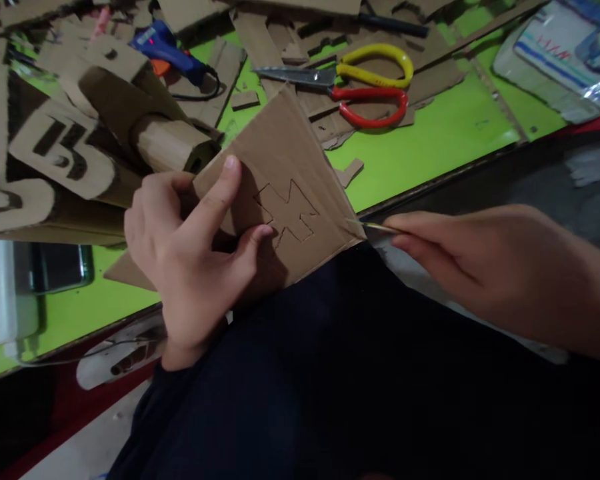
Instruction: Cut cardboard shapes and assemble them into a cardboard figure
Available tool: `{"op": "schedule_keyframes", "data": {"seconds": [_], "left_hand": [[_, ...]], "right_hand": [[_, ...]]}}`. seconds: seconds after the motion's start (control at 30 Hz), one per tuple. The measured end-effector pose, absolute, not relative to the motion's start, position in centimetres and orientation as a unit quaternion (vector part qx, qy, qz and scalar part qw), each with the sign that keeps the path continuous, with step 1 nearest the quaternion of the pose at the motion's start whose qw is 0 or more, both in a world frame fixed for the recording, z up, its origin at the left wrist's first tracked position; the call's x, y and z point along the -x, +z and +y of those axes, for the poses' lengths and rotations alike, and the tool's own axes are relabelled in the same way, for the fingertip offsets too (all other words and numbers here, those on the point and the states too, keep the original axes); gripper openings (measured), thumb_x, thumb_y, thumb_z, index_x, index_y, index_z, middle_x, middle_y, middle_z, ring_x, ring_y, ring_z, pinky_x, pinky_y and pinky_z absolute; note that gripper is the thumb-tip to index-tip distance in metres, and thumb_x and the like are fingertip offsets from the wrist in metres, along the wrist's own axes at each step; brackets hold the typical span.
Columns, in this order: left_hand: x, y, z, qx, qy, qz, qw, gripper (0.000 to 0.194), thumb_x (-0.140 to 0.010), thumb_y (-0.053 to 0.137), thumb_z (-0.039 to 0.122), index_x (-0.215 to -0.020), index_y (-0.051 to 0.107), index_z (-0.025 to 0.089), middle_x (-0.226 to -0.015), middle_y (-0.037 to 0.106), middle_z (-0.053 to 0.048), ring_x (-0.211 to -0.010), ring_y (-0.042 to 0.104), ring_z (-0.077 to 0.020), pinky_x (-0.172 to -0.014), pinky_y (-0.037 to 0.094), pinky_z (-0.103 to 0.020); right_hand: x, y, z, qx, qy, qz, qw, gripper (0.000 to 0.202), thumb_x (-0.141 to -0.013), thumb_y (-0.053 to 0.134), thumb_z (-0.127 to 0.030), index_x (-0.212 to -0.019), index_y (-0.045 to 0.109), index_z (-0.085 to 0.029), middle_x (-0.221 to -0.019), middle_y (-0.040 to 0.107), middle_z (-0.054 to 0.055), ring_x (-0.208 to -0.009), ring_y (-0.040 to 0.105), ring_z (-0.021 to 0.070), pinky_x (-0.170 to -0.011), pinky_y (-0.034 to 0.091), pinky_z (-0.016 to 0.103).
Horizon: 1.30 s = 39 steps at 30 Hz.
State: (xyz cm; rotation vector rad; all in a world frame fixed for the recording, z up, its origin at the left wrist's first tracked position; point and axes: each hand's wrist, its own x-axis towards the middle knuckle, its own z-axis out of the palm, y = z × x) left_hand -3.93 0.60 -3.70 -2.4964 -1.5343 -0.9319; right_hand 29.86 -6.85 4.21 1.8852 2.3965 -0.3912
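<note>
A flat brown cardboard piece [305,147] is tilted above the green table's front edge, close to my lap. Thin dark lines on its face outline a cross-like shape with angular arms. My left hand [190,247] grips the cardboard from the left, with two digits pressed on its face and the others hidden or curled behind. Between the thumb and finger of my right hand [500,267] is a thin, narrow tool [383,228]. Its tip meets the cardboard's lower right corner; whether it is a blade I cannot tell.
Scissors [300,77] with yellow and red handles lie on cardboard scraps beyond the piece. A blue glue gun [175,57] rests at the back left. Cardboard constructions [165,143] stand left, near a dark phone [60,267]. A white plastic package [555,60] sits at right.
</note>
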Motion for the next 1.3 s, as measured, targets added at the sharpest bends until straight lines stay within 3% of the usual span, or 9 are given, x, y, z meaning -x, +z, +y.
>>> {"op": "schedule_keyframes", "data": {"seconds": [0.13,0.2,0.33,0.47,0.87,1.3], "left_hand": [[3.9,-3.7,0.5,0.806,-0.311,-0.502,0.032,0.085,-0.100,0.094,0.067,-0.178,0.065,0.049,-0.141,0.069,-0.014,-0.134,0.072,-0.0466,-0.112,0.059,-0.072],[3.9,-3.7,0.5,0.807,-0.310,-0.501,0.033,0.085,-0.100,0.095,0.065,-0.178,0.066,0.048,-0.140,0.068,-0.014,-0.133,0.072,-0.0463,-0.111,0.060,-0.072],[4.0,-3.6,0.5,0.809,-0.308,-0.499,0.036,0.086,-0.099,0.097,0.060,-0.178,0.065,0.049,-0.139,0.068,-0.014,-0.129,0.072,-0.0448,-0.109,0.060,-0.070],[4.0,-3.6,0.5,0.811,-0.315,-0.493,0.022,0.088,-0.098,0.099,0.057,-0.179,0.064,0.051,-0.138,0.067,-0.013,-0.131,0.072,-0.0458,-0.111,0.059,-0.071],[3.9,-3.6,0.4,0.803,-0.323,-0.501,0.015,0.085,-0.101,0.094,0.063,-0.179,0.062,0.055,-0.140,0.066,-0.011,-0.133,0.070,-0.0455,-0.114,0.058,-0.072],[3.9,-3.4,0.0,0.800,-0.305,-0.516,0.013,0.081,-0.103,0.091,0.063,-0.178,0.063,0.053,-0.147,0.069,-0.012,-0.138,0.071,-0.0485,-0.117,0.058,-0.078]], "right_hand": [[-28.6,4.3,-6.4,-0.608,-0.133,0.783,-0.030,0.044,-0.125,0.040,-0.041,-0.136,0.078,-0.022,-0.079,0.079,0.004,-0.062,0.069,0.0248,-0.066,0.037,0.037],[-27.2,3.7,-5.4,-0.598,-0.141,0.788,-0.033,0.047,-0.123,0.040,-0.037,-0.145,0.077,-0.018,-0.077,0.079,0.004,-0.057,0.064,0.0229,-0.064,0.034,0.036],[-24.8,2.1,-4.1,-0.622,-0.129,0.772,-0.029,0.060,-0.119,0.042,-0.025,-0.176,0.061,-0.017,-0.088,0.086,0.006,-0.064,0.070,0.0222,-0.066,0.039,0.033],[-24.4,1.0,-4.5,-0.634,-0.114,0.764,-0.016,0.072,-0.115,0.046,-0.019,-0.188,0.050,-0.022,-0.098,0.091,0.006,-0.071,0.076,0.0229,-0.068,0.047,0.033],[-24.2,0.8,-4.7,-0.629,-0.090,0.772,-0.009,0.080,-0.114,0.051,-0.016,-0.192,0.046,-0.031,-0.121,0.094,0.006,-0.073,0.078,0.0218,-0.068,0.054,0.033],[-23.4,1.9,-4.6,-0.645,-0.073,0.760,0.040,0.077,-0.112,0.048,-0.019,-0.189,0.049,-0.024,-0.100,0.092,0.007,-0.069,0.072,0.0227,-0.062,0.041,0.033]]}}
